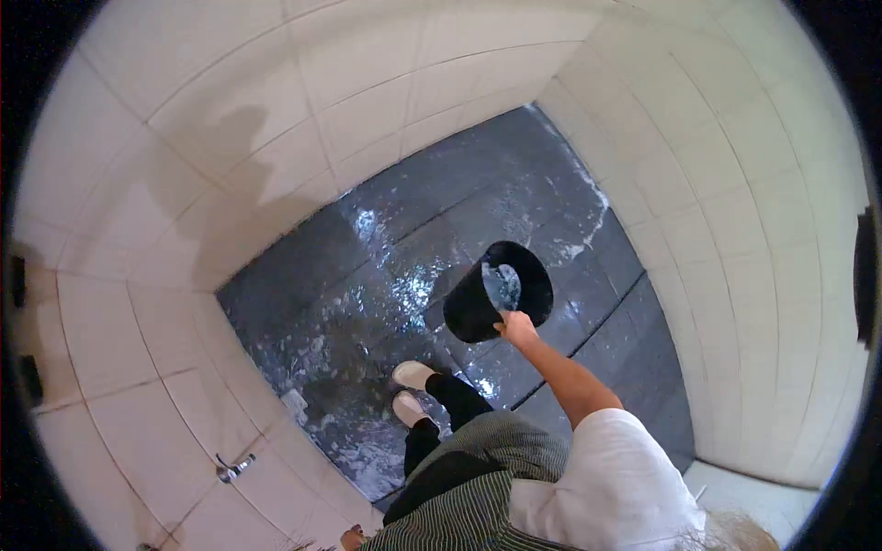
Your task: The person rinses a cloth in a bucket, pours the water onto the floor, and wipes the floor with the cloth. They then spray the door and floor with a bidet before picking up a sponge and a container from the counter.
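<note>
My right hand [516, 328] is closed on the near rim of a black bucket [470, 305], out in front of my feet over the wet floor. Pale, bubbly water [503, 286] shows inside the bucket, against its near wall. Only a small part of my left hand [352, 537] appears at the bottom edge of the view, low beside the striped apron [450, 514]; its fingers are mostly hidden.
Dark floor tiles [625, 354] carry water and white suds. My pale shoes [411, 409] stand on them. Tiled walls enclose the floor, with a small metal tap [235, 468] on the left one. A whitish square [294, 404] lies by that wall.
</note>
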The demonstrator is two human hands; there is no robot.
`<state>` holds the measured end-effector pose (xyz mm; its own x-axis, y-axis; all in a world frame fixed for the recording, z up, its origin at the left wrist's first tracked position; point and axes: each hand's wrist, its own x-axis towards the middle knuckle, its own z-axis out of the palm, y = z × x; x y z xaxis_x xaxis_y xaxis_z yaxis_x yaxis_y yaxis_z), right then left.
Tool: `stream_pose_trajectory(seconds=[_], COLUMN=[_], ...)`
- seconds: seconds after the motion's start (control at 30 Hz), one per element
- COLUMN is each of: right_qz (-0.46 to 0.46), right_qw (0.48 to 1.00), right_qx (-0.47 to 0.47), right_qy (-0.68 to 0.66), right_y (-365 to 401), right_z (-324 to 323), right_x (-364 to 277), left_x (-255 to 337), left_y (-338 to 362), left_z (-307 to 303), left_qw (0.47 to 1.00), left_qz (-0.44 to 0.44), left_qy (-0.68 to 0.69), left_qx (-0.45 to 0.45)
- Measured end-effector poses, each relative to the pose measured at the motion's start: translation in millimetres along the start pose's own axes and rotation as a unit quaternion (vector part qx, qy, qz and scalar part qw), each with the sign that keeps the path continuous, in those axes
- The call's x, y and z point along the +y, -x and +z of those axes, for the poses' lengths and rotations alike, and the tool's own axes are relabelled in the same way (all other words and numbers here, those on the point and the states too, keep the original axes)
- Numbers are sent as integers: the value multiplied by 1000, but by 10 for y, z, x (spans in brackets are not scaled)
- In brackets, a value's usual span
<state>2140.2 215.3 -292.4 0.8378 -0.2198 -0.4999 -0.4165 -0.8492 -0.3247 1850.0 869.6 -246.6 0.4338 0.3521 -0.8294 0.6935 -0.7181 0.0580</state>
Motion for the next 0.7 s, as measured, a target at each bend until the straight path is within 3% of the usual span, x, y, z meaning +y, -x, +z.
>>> stream_pose_trajectory(seconds=[0.2, 0.27, 0.47, 0.7], right_qz=[72, 124, 256, 430], right_qw=[995, 992, 966, 894], right_qx=[69, 33, 24, 18], right_qy=[-17, -11, -36, -127], right_y=[1250, 1699, 3096, 4418], right_z=[-141, -126, 534, 931], right_x=[517, 617, 998, 710], left_x=[423, 644, 1757, 3397], left_y=[-401, -568, -931, -831], left_z=[-671, -890, -1305, -1558], left_qw=[994, 988, 954, 899], left_qz=[93, 129, 240, 353], left_qy=[-47, -80, -180, -259], left_qx=[25, 28, 25, 12])
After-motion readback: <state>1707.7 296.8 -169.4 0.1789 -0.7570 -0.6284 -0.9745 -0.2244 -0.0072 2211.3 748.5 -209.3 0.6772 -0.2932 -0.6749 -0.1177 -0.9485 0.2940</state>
